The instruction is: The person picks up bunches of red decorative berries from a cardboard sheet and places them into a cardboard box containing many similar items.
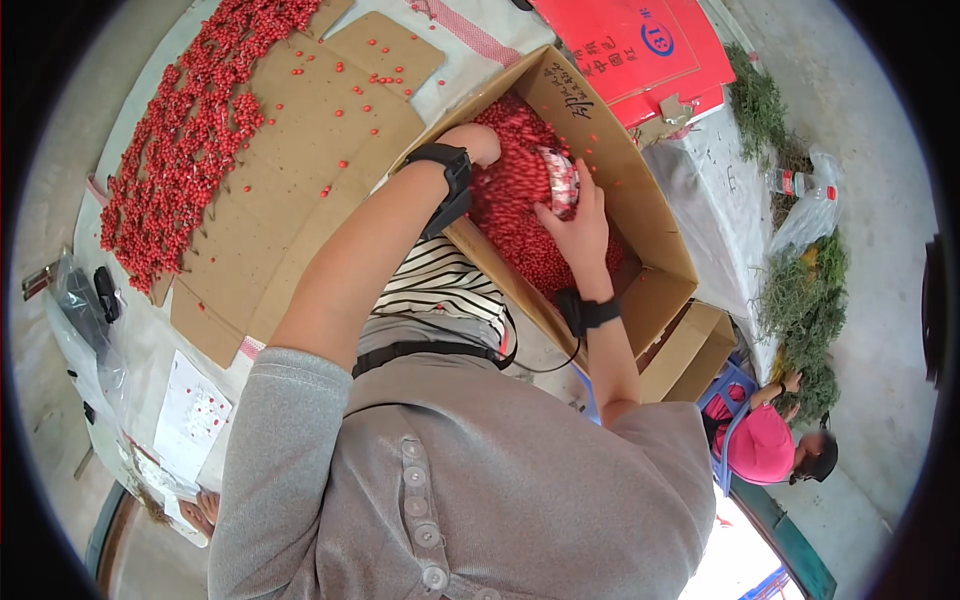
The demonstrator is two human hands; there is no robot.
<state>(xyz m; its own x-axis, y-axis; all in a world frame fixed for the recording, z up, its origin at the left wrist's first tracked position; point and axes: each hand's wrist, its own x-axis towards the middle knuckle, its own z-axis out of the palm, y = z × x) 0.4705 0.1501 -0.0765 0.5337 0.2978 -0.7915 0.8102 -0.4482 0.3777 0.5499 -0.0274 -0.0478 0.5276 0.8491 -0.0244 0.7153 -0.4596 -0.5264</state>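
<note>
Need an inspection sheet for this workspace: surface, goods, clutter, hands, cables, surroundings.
Surface: cardboard sheet on white cloth, scattered with loose berries.
Goods: red berries in open cardboard box; berry sprays piled at left.
Clutter: clear bag, paper with berries on it.
Hands: left hand in the box, fingers unclear; right hand around a blurred pink-and-white item.
Cables: thin dark cable at right wristband.
Surroundings: co-worker in pink by greenery; another person's hand, lower left.
</note>
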